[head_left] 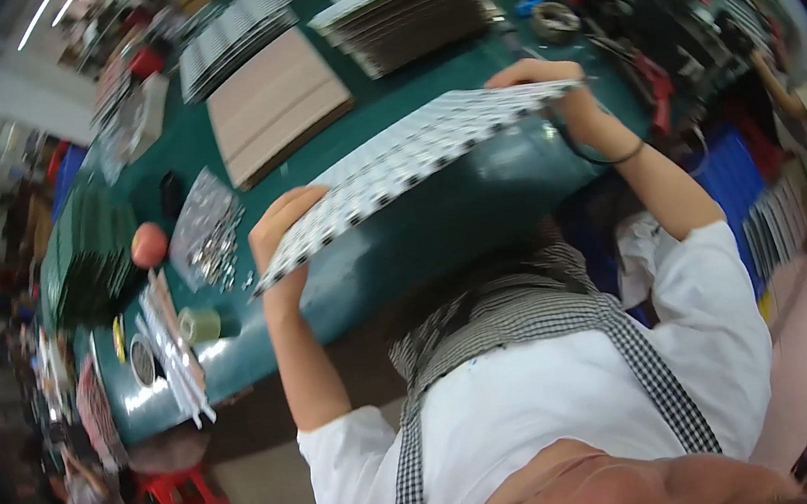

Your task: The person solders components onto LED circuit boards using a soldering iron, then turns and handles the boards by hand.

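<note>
I hold a thin, wide white panel (421, 144) above the green table, tilted, with rows of small marks across its face and dark spots along its near edge. My left hand (282, 229) is closed on its left end, fingers over the top. My right hand (554, 82) grips the far right end. Part of each hand's fingers is hidden by the panel. Beyond it lie a flat cardboard stack (276, 101) and a pile of similar panels (400, 16).
The green table (330, 311) also carries a clear bag of small metal parts (211, 240), a red round object (149, 245), a tape roll (199, 324) and green folded sheets (87, 256). Wire spools (555, 22) and tools stand at the right. A red stool (184, 496) is at lower left.
</note>
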Available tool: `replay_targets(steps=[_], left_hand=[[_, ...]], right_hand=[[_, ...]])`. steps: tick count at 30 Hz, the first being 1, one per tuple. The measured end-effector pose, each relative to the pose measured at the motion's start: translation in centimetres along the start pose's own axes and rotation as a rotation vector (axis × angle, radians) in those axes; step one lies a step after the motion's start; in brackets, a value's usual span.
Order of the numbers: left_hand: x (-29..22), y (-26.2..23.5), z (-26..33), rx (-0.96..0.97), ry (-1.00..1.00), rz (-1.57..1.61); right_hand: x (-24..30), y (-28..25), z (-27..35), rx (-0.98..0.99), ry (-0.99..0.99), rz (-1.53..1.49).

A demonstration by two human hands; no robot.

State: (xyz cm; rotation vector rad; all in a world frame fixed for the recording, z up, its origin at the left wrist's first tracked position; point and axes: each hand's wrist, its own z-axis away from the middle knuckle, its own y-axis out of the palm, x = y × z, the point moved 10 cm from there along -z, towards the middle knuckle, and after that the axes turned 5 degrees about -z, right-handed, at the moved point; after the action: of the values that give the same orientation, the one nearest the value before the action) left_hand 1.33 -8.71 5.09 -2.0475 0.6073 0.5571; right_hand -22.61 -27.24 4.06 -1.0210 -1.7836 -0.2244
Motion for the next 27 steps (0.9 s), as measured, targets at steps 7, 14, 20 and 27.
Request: replay_targets(steps=[7,14,20,27], left_hand=[[0.6,0.5,-0.3,0.02,0.027,-0.033],[0.5,0.8,-0.4,0.047,0.009,-0.047],[2.4,0.8,-0.1,0.056,0.007,-0.063],[4.3,-0.1,0.4,0.021,0.002,0.139]], right_hand=[[0.5,-0.2,0.0,0.022,-0.159,0.152],[1.5,0.1,0.0,0.022,-0.22,0.194],[2.6,1.1,0.2,0.041,-0.314,0.26],[6.0,2.3,0.9,0.042,-0.481,0.371]])
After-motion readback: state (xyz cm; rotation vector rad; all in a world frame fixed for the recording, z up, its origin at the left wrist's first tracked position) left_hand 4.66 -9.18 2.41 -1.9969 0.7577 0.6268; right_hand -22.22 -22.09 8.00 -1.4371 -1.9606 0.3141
